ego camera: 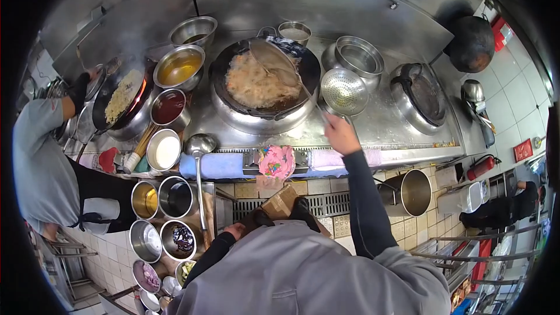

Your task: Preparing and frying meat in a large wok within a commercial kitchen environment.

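My right hand [342,134] grips the metal handle of a long-handled skimmer [273,57]. Its wide, thin head is over the near-centre wok [222,89], and a smaller rounded shape overlaps it; I cannot tell whether that is a second utensil. Pale food pieces in bubbling, foamy oil [258,85] fill much of the wok. To the right of the wok a perforated metal strainer [344,92] rests by a metal pot [358,54]. Low beside my body is my left hand [236,230], partly hidden by my clothing; nothing shows in it.
At left, a co-worker [43,127] works at a wok of pale food [124,96] with flame beside it. Bowls of yellow liquid [180,68] and red sauce [168,107] stand between the woks. A ladle [201,183] spans the counter edge. A deep pot [415,192] stands lower right.
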Tool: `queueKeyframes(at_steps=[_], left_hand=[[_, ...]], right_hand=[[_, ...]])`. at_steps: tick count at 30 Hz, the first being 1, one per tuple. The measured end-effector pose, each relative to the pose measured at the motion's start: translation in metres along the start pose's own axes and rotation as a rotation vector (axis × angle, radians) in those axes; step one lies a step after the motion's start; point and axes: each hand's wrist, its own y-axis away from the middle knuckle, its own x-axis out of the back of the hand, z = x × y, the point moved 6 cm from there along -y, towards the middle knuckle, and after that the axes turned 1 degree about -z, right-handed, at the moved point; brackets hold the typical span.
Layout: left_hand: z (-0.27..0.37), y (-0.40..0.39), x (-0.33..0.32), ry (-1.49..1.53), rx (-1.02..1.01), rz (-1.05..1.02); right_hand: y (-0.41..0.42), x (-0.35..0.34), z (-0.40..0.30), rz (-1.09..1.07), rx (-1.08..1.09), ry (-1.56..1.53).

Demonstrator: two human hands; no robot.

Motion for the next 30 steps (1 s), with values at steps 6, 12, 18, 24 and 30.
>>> queueKeyframes(at_steps=[6, 12, 18, 24, 30], left_hand=[[0.041, 0.009, 0.027, -0.006, 0.012, 0.007], [0.031, 0.026, 0.022, -0.076, 0.043, 0.04], [0.035, 0.026, 0.015, -0.072, -0.063, 0.052], [0.051, 0.019, 0.023, 0.021, 0.039, 0.024], [0.041, 0.007, 0.023, -0.071, -0.001, 0.022]], right_hand=[[-0.044, -0.062, 0.011, 0.143, -0.201, -0.274], [-0.044, -0.094, -0.029, -0.072, -0.259, -0.482], [-0.029, -0.098, -0.021, -0.043, -0.286, -0.439], [-0.019, -0.098, -0.025, -0.064, -0.229, -0.368], [0.003, -0.084, -0.042, -0.171, -0.245, -0.37]])
